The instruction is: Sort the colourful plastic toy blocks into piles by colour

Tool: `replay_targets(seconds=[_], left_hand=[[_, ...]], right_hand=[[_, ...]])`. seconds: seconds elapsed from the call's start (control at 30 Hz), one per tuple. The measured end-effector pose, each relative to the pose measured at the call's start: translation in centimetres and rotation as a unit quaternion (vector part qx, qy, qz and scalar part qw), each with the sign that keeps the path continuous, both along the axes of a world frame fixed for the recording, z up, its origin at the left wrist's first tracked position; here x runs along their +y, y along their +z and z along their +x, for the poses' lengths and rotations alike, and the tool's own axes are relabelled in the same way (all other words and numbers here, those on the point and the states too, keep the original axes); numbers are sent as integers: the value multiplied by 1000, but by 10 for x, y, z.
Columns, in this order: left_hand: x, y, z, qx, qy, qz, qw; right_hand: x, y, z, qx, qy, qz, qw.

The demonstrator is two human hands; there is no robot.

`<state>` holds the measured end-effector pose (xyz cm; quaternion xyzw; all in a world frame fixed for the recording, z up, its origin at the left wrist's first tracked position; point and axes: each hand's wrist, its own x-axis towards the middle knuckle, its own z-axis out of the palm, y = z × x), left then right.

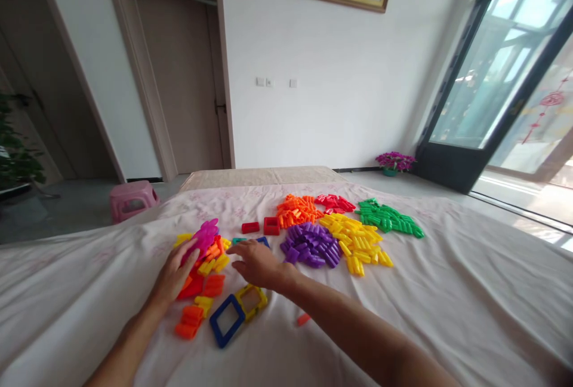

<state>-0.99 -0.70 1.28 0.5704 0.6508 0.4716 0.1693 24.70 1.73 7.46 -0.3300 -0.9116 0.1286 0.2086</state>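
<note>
My left hand (175,269) is at the left of a mixed pile, its fingers closed on a magenta plastic piece with a lobed edge (206,236). Under and beside that piece lie orange (213,285) and yellow building pieces (206,267), partly hidden by the hand. My right hand (256,260) hovers just right of the pile, thumb and fingers apart, with nothing visible between them. Nearer to me lie a blue square frame (227,320) and a yellow square frame (251,301), touching each other. Behind the right hand, a blue piece (263,241) is partly covered.
Sorted heaps of purple (310,246), yellow (358,240), orange (297,210), red (335,202) and green pieces (388,218) lie to the right on the cloth-covered surface (425,291). Two red blocks (271,226) sit behind. A pink stool (133,200) stands at the left.
</note>
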Motion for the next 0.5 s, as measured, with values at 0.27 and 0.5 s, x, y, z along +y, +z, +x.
replay_targets(seconds=[0.27,0.5], left_hand=[[0,-5,-22,47,93,-10,995],[-2,-8,-31,41,126,-33,991]], right_hand=[[20,-21,-39,-120,10,56,991],[12,-23,-19,-135,22,120,983]])
